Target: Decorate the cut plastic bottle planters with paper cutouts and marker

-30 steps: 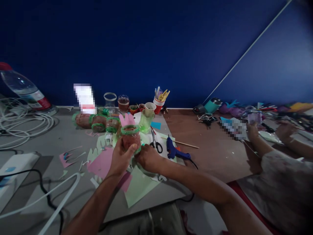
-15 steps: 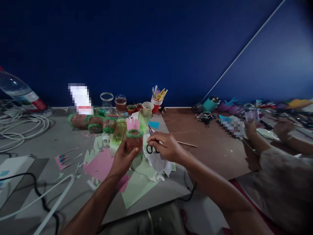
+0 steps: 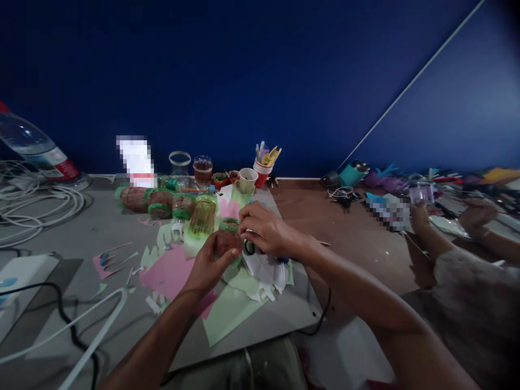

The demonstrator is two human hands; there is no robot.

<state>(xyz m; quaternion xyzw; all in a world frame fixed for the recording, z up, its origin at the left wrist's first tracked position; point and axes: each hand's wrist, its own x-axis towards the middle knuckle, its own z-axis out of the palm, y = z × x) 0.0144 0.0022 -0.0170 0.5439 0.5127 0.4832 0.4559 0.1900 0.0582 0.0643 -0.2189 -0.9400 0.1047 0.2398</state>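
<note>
My left hand (image 3: 209, 265) is wrapped around a small brown-painted cup (image 3: 228, 242) with a green rim, thumb across its front. The cup tips slightly, showing more of its top. My right hand (image 3: 266, 230) meets the right side of the rim with its fingers bent together; whatever lies between the fingertips is hidden. Below that hand, a black loop of scissors (image 3: 249, 247) shows against crumpled white paper (image 3: 266, 273). Behind the cup is a pink paper piece (image 3: 229, 208). A green-and-brown painted cup (image 3: 202, 218) stands to the left.
Brown-and-green painted pieces (image 3: 136, 199) line the left. Pink paper (image 3: 173, 271) and green paper (image 3: 231, 319) lie in front. At the back are a cup of plastic cutlery (image 3: 263, 167) and a pale cup (image 3: 248, 176). Cables (image 3: 52, 208) coil left. Another person's hands (image 3: 419, 214) work at right.
My right hand has moved left and slightly up onto the cup's rim. The cup has tilted and lowered a little in my left hand.
</note>
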